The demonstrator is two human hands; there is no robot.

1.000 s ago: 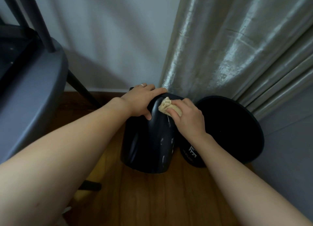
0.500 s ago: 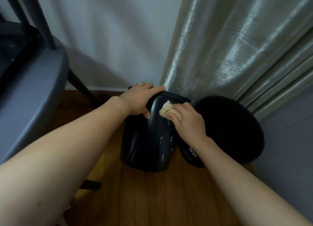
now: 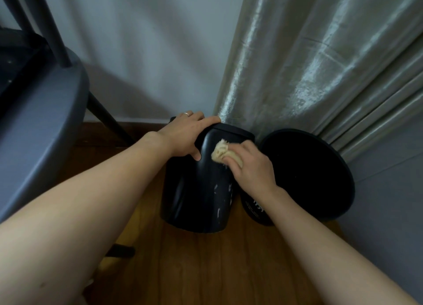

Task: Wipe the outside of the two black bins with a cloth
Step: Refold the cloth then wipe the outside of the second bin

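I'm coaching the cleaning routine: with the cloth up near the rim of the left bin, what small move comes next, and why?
Probably drag the cloth down the left bin: pale streaks show lower on its side, the right hand presses the cloth near the top, and the left hand grips the rim to steady it.

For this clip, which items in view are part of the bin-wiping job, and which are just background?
Part of the job: lidded black bin; open round black bin; beige cloth; left hand gripping the lidded bin's top; right hand holding the cloth.

Background: grey chair; curtain; wooden floor; wall.
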